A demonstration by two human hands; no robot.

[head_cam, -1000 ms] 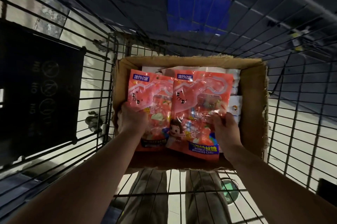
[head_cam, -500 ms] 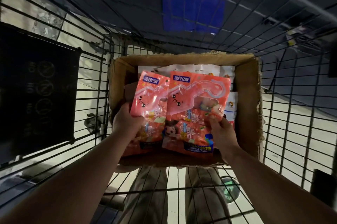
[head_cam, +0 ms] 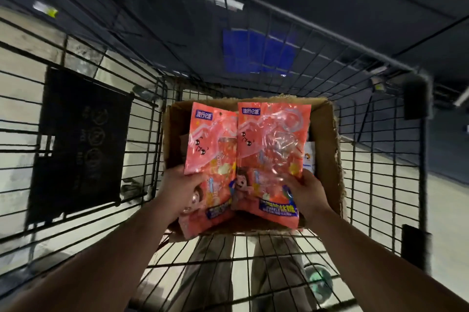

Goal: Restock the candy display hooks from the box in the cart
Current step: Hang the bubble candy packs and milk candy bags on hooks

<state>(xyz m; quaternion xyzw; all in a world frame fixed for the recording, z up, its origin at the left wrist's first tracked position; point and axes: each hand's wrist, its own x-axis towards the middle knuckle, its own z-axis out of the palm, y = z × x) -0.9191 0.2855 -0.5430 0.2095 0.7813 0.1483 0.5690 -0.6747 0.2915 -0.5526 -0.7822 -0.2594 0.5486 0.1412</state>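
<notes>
Two pink candy bags are lifted side by side above an open cardboard box (head_cam: 327, 149) that sits in a black wire cart (head_cam: 142, 149). My left hand (head_cam: 177, 189) grips the lower left edge of the left candy bag (head_cam: 210, 149). My right hand (head_cam: 307, 192) grips the lower right part of the right candy bag (head_cam: 272, 149), whose clear plastic front shows a hook-shaped toy. More packets (head_cam: 310, 156) show in the box at the right, mostly hidden behind the bags.
The cart's wire walls rise left, right and ahead. A dark sign plate (head_cam: 81, 144) hangs on the left wall. A blue panel (head_cam: 258, 52) shows beyond the far wall. My legs and pale floor tiles show through the cart's near mesh.
Both hands have raised the two candy bags up out of the box and tilted them more upright. The view has shifted slightly.
</notes>
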